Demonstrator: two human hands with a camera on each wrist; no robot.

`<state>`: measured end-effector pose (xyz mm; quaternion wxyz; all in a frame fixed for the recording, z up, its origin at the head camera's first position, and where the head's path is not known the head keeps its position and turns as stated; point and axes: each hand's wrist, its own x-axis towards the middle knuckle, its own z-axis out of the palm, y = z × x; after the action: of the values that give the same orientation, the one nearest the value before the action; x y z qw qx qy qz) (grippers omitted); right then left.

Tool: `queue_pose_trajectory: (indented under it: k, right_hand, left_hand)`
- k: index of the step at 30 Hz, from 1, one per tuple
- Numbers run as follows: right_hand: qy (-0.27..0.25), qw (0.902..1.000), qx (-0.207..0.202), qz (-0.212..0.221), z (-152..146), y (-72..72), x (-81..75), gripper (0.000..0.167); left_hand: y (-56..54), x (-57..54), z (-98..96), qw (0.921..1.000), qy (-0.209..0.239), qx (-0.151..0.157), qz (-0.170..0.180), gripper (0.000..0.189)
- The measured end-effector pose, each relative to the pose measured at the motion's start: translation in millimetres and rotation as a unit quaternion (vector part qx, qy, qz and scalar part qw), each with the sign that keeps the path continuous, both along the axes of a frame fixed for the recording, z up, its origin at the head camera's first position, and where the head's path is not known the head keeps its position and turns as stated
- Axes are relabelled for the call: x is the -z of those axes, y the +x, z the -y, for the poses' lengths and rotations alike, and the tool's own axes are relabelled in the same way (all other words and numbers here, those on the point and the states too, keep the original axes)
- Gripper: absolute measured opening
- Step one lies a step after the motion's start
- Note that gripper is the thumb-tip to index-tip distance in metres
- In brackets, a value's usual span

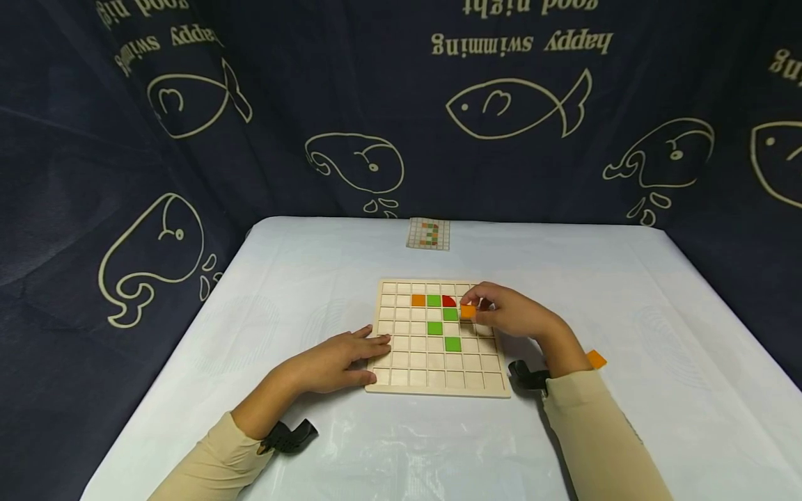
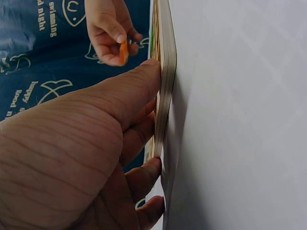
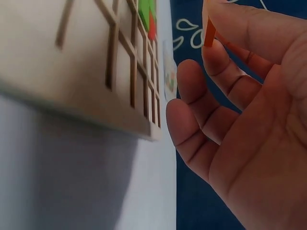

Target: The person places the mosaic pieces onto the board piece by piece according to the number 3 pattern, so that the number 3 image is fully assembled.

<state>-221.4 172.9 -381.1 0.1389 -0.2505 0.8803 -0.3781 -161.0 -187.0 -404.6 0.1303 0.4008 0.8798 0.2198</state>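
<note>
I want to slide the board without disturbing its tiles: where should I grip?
Probably pinch the wooden board midway along its near rim, coming from the near side: that straight stretch is bare, and its tiles sit farther in.

Beyond the right hand (image 1: 516, 311), cream upside-down lettering (image 1: 482, 46) on the dark navy fabric curtain (image 1: 376, 76) reads "happy swimming" and, higher, "good night"; the same words repeat beyond the left hand (image 1: 335, 360). Far to the right hand's right, only "ing" shows.
</note>
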Motion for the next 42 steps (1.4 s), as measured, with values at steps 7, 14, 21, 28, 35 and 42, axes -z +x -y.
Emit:
queue_pose_trajectory:
  k: [7,14,21,28,35,42]
  right_hand:
    - [-0.016,0.9996,-0.01,0.018,10.1,-0.2,3.1,0.026]
    - [0.011,0.9994,-0.024,0.023,17.9,-0.8,6.3,0.025]
    - [0.038,0.9983,-0.039,0.019,22.0,-3.0,12.9,0.021]
    - [0.045,0.9973,-0.058,-0.002,27.1,-2.8,16.7,0.022]
    - [0.054,0.997,-0.054,-0.007,29.5,-1.5,18.1,0.023]
    - [0.059,0.997,-0.048,-0.011,30.3,-1.0,17.6,0.022]
  left_hand:
    - [-0.3,-0.2,0.3,1.0,-0.001,-0.004,0.001,0.056]
    - [-0.3,-0.9,0.3,1.0,-0.001,-0.003,-0.001,0.056]
    - [-0.3,-0.1,-0.3,1.0,0.005,0.002,0.001,0.056]
    - [-0.8,1.0,-0.3,1.0,0.001,-0.001,-0.001,0.056]
    - [0.7,-0.2,-0.5,1.0,0.002,-0.001,0.005,0.056]
    - [1.0,-1.3,-1.3,1.0,-0.004,-0.002,0.004,0.056]
